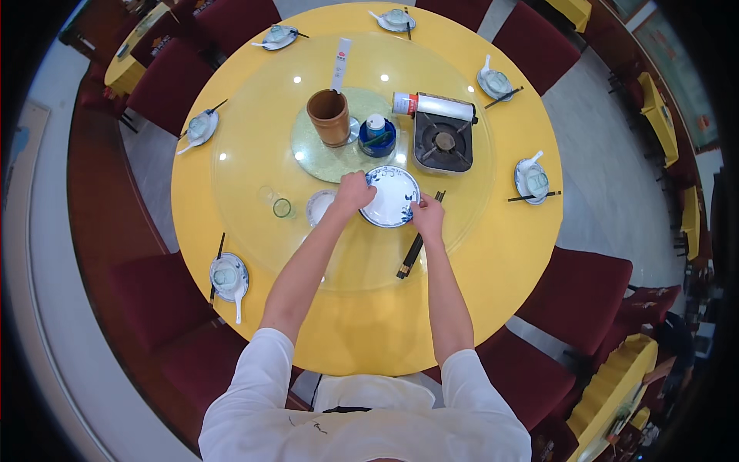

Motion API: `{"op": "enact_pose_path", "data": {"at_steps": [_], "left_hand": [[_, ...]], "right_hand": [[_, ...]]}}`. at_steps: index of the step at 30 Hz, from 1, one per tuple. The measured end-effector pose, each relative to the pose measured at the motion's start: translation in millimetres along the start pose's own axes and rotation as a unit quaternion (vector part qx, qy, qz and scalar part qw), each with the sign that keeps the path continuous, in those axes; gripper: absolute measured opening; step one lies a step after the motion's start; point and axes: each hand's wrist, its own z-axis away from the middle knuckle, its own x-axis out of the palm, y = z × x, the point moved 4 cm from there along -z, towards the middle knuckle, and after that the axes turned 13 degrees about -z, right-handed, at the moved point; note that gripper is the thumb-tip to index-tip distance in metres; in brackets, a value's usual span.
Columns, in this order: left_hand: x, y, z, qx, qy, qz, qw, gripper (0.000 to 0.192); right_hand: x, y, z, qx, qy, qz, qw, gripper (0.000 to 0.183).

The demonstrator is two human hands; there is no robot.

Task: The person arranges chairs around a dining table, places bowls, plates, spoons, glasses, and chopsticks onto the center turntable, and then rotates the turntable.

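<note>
A round white plate with blue floral decoration is held between both hands over the glass turntable. At its upper left rim, my left hand grips it with curled fingers. My right hand holds the lower right rim. Partly behind my left forearm is a smaller white bowl or dish. A bundle of black chopsticks lies beneath and beside my right hand, partly hidden by it. Left of the small dish are a green-rimmed glass and another clear glass. Whether other plates are under the held one, I cannot tell.
Beyond the plate stand a brown cylindrical container, a blue holder and a portable gas stove. Several place settings, one with a saucer, ring the yellow-covered table. Dark red chairs surround it. A person is at another table, lower right.
</note>
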Motion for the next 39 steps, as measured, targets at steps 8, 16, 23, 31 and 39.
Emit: {"op": "enact_pose_path", "data": {"at_steps": [8,16,23,31,39], "left_hand": [[21,-6,-13,0.020,-0.002,-0.019,1.000,0.036],[20,-10,-13,0.006,0.053,-0.013,0.999,0.030],[17,-7,-11,-0.011,0.051,-0.002,0.999,0.029],[27,-12,-14,-0.012,0.026,-0.005,1.000,0.033],[24,-8,-8,-0.029,0.022,-0.009,0.999,0.033]], "right_hand": [[7,6,-3,-0.012,0.045,0.028,0.999,0.026],[10,-14,6,-0.007,0.017,0.072,0.997,0.021],[11,-10,4,-0.080,0.038,0.134,0.987,0.027],[18,-4,2,-0.100,0.054,0.199,0.973,0.019],[21,-9,7,-0.053,0.051,0.183,0.980,0.023]]}}
